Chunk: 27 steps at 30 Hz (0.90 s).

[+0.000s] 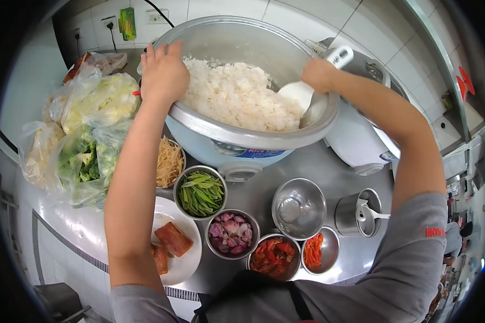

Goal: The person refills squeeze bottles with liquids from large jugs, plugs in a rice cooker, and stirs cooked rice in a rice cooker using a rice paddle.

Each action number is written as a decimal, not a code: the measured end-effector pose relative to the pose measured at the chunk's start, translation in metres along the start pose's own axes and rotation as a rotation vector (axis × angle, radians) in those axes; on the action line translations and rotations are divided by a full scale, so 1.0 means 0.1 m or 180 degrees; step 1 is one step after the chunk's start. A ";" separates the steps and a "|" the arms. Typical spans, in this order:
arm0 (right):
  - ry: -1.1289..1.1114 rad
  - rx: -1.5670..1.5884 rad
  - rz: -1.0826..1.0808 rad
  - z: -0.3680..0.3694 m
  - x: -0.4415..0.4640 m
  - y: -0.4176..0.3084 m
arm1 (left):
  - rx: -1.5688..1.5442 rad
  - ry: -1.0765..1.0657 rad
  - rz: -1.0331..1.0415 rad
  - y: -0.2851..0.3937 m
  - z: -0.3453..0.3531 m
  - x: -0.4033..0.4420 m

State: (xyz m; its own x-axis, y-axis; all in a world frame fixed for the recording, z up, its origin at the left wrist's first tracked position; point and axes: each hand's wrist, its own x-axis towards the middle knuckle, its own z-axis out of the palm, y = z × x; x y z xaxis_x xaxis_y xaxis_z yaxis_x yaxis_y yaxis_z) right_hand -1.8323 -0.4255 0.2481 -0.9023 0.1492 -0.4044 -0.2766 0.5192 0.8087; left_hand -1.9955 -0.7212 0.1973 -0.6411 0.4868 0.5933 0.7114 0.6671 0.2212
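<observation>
A large rice cooker pot [248,141] full of white rice [237,97] stands at the back. My left hand [164,72] is at its left rim, fingers apart and pointing up, with nothing seen in it. My right hand [319,74] is closed round the handle of a white rice paddle [299,96], whose blade touches the rice on the right side. In front of the pot are metal bowls: one of cut green vegetable [200,194], one of sliced purple onion [230,234], one of red pieces [275,256], one of orange-red strips [313,251], and an upper one with no food [299,209].
Plastic bags of vegetables [83,156] lie at the left. A white plate [186,269] holds brown meat pieces [173,239]. Beside it is a bowl of pale shreds [170,161]. A metal cup [355,212] with white utensils and a second cooker [355,137] are at the right.
</observation>
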 end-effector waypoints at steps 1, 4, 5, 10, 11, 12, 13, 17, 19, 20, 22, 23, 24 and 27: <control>-0.0278 0.0259 -0.0008 -0.15 -0.16 -0.12 | 0.0016 0.0036 -0.0009 0.02 -0.01 -0.02; -0.0496 0.0749 0.0155 -0.43 -0.41 -0.33 | 0.0086 0.0020 -0.0031 0.04 -0.02 -0.02; -0.0425 0.0970 0.0287 -0.51 -0.43 -0.35 | 0.0102 0.0034 -0.0035 0.05 -0.03 -0.02; -0.1369 0.0470 0.0152 -1.10 -0.27 -0.14 | -0.0006 -0.0043 -0.0099 0.06 -0.05 -0.02; -0.1800 0.0125 0.0084 -1.27 -0.21 -0.10 | -0.0004 -0.0024 -0.0090 0.07 -0.05 -0.01; -0.1780 0.0115 0.0092 -1.43 -0.18 -0.05 | 0.0004 -0.0046 -0.0123 0.07 -0.05 0.00; -0.1758 0.0011 -0.0011 -1.58 -0.16 -0.01 | 0.0019 -0.0075 -0.0158 0.06 -0.05 0.00; -0.1865 -0.0079 0.0298 -1.97 0.07 -0.01 | -0.0062 -0.0066 -0.0171 0.05 -0.03 -0.01; -0.1511 -0.0053 0.0364 -2.11 0.12 -0.01 | -0.0208 0.0019 -0.0222 0.04 -0.03 0.01; -0.1162 -0.0041 0.0410 -2.16 0.13 -0.02 | -0.0186 0.0034 -0.0226 0.03 -0.03 0.02; -0.0288 0.0182 0.0543 -2.01 0.24 -0.13 | -0.0168 0.0017 -0.0283 0.03 -0.02 0.03; 0.0570 0.0415 0.0675 -1.89 0.32 -0.19 | -0.0154 0.0038 -0.0278 0.04 -0.03 0.02; 0.0606 0.0409 0.0703 -1.81 0.38 -0.24 | -0.0135 -0.0010 -0.0297 0.05 -0.05 0.02; 0.0823 0.0166 0.0622 -1.76 0.29 -0.17 | -0.0174 0.0018 -0.0339 0.01 -0.04 0.03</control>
State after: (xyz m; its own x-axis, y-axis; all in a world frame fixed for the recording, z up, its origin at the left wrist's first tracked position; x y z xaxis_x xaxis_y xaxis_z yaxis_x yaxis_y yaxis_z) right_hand -1.9122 -0.5781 0.2971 -0.9926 0.0352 -0.1166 -0.0787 0.5453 0.8346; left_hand -1.9959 -0.7212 0.2026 -0.7123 0.4116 0.5686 0.6541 0.6831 0.3249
